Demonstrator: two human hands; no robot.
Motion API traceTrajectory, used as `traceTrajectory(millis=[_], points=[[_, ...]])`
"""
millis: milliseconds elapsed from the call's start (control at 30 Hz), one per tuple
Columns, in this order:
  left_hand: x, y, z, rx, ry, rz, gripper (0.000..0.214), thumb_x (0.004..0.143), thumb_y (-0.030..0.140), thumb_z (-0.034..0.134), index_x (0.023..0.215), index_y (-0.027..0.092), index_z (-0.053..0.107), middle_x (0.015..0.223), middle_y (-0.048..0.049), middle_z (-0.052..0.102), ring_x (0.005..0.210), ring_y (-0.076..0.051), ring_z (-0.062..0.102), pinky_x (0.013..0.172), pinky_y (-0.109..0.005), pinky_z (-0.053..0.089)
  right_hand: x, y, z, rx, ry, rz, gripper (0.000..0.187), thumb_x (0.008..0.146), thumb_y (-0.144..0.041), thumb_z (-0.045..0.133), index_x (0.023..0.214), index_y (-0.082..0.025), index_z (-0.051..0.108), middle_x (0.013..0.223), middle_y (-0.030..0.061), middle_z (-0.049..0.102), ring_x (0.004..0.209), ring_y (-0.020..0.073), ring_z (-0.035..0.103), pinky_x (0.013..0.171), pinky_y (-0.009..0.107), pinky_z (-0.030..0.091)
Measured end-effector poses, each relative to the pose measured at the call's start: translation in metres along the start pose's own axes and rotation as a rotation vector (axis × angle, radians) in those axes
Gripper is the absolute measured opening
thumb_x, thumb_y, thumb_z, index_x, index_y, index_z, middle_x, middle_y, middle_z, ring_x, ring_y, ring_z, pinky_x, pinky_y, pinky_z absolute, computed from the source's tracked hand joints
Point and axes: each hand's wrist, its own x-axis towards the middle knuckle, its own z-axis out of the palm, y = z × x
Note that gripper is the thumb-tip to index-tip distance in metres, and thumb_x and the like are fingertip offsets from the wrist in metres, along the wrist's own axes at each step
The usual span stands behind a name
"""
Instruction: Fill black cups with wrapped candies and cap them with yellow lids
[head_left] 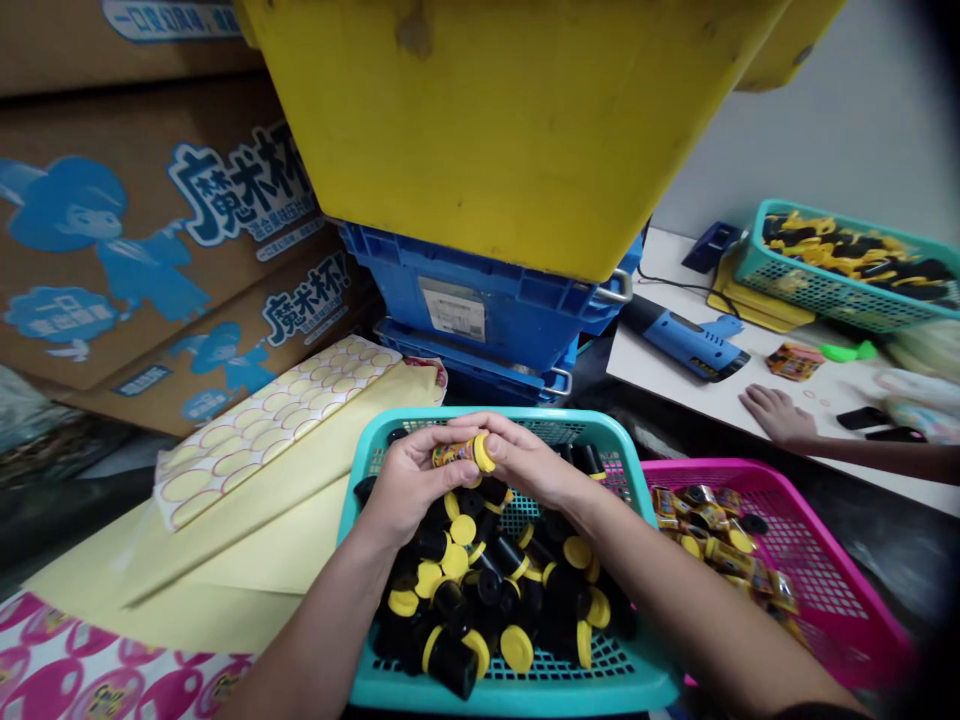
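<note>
Both my hands meet over a teal basket (487, 415), around a small canister (454, 452) with a colourful printed label and a yellow cap. My left hand (409, 475) wraps the labelled body, its thumb along the near side. At the capped end, my right hand (529, 460) grips with its fingers reaching over the top and its thumb by the cap. Below them the basket holds many plain black canisters (450, 605) with yellow caps, lying at all angles. My wrists partly cover the basket's contents.
A pink basket (847, 560) with labelled canisters (739, 560) stands right. Sticker sheets (277, 430) lie left, before cardboard boxes (135, 230). Blue crates (480, 310) and a yellow bin (487, 130) rise ahead. Another person's hand (780, 415) rests on a white table (660, 365) near a blue heat gun (690, 340).
</note>
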Motion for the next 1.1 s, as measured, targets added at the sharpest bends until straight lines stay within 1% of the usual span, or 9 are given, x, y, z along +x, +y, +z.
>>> traceTrajectory(millis=[133, 267, 367, 500, 633, 800, 900, 1000, 1100], points=[[-0.002, -0.005, -0.003, 0.013, 0.035, 0.005, 0.029, 0.057, 0.022, 0.083, 0.084, 0.019, 0.073, 0.085, -0.0029, 0.072, 0.065, -0.011, 0.064, 0.063, -0.024, 0.056, 0.002, 0.004, 0.001, -0.119, 0.087, -0.082, 0.042, 0.082, -0.051, 0.061, 0.11, -0.021, 0.058, 0.093, 0.0033, 0.065, 0.076, 0.0146, 0.063, 0.078, 0.032, 0.051], [-0.004, -0.008, -0.003, 0.057, 0.071, 0.032, 0.029, 0.058, 0.023, 0.082, 0.085, 0.018, 0.072, 0.084, -0.0023, 0.072, 0.065, -0.011, 0.064, 0.065, -0.024, 0.056, 0.002, 0.005, 0.004, -0.197, 0.171, -0.092, 0.046, 0.076, -0.06, 0.062, 0.1, -0.021, 0.06, 0.089, 0.0025, 0.065, 0.072, 0.0148, 0.063, 0.076, 0.033, 0.052], [-0.007, -0.009, -0.001, 0.085, 0.065, 0.06, 0.031, 0.06, 0.023, 0.082, 0.089, 0.018, 0.072, 0.086, -0.0026, 0.072, 0.071, -0.013, 0.066, 0.069, -0.025, 0.056, 0.001, 0.005, 0.005, -0.077, 0.15, -0.048, 0.045, 0.075, -0.058, 0.064, 0.098, -0.02, 0.059, 0.089, 0.0025, 0.065, 0.072, 0.0143, 0.063, 0.073, 0.031, 0.052], [-0.013, -0.006, 0.004, 0.166, 0.026, 0.123, 0.039, 0.058, 0.019, 0.083, 0.095, 0.021, 0.072, 0.102, -0.005, 0.073, 0.09, -0.019, 0.067, 0.08, -0.028, 0.055, -0.003, 0.002, 0.007, 0.077, 0.109, -0.003, 0.045, 0.073, -0.055, 0.068, 0.097, -0.018, 0.058, 0.091, 0.0039, 0.065, 0.078, 0.0144, 0.063, 0.075, 0.029, 0.051], [-0.017, -0.005, 0.009, 0.242, 0.059, 0.167, 0.034, 0.062, 0.022, 0.08, 0.095, 0.021, 0.073, 0.107, -0.0066, 0.072, 0.098, -0.022, 0.067, 0.087, -0.033, 0.053, -0.005, 0.006, 0.007, 0.064, 0.111, -0.047, 0.047, 0.071, -0.055, 0.07, 0.098, -0.019, 0.058, 0.091, 0.0032, 0.064, 0.08, 0.0143, 0.063, 0.078, 0.029, 0.05], [-0.017, -0.011, 0.01, 0.264, 0.114, 0.174, 0.037, 0.06, 0.023, 0.081, 0.096, 0.02, 0.072, 0.104, -0.0076, 0.073, 0.095, -0.023, 0.067, 0.086, -0.035, 0.054, 0.0, 0.018, 0.0, 0.006, 0.106, -0.088, 0.045, 0.072, -0.054, 0.069, 0.097, -0.019, 0.056, 0.09, 0.0019, 0.064, 0.082, 0.0145, 0.063, 0.081, 0.031, 0.05], [-0.015, -0.012, 0.008, 0.337, 0.116, 0.196, 0.037, 0.063, 0.026, 0.079, 0.099, 0.019, 0.072, 0.102, -0.0073, 0.073, 0.093, -0.023, 0.067, 0.085, -0.035, 0.054, 0.001, 0.016, 0.001, -0.01, 0.133, -0.085, 0.048, 0.071, -0.058, 0.068, 0.095, -0.019, 0.055, 0.09, 0.0023, 0.064, 0.084, 0.0155, 0.064, 0.083, 0.032, 0.05], [-0.014, -0.007, 0.01, 0.558, 0.142, 0.36, 0.031, 0.067, 0.03, 0.077, 0.097, 0.023, 0.073, 0.102, -0.0054, 0.07, 0.097, -0.023, 0.064, 0.09, -0.035, 0.05, -0.007, 0.002, 0.015, -0.041, 0.185, -0.11, 0.047, 0.076, -0.058, 0.063, 0.102, -0.02, 0.055, 0.097, 0.0037, 0.064, 0.087, 0.0155, 0.063, 0.082, 0.031, 0.051], [-0.019, 0.007, 0.018, 0.845, 0.118, 0.607, 0.032, 0.067, 0.032, 0.076, 0.098, 0.027, 0.073, 0.121, -0.0051, 0.058, 0.113, -0.026, 0.054, 0.101, -0.04, 0.042, -0.031, -0.018, 0.03, -0.256, 0.269, -0.19, 0.043, 0.08, -0.051, 0.061, 0.109, -0.02, 0.056, 0.103, 0.0049, 0.064, 0.09, 0.0166, 0.063, 0.08, 0.032, 0.052]])
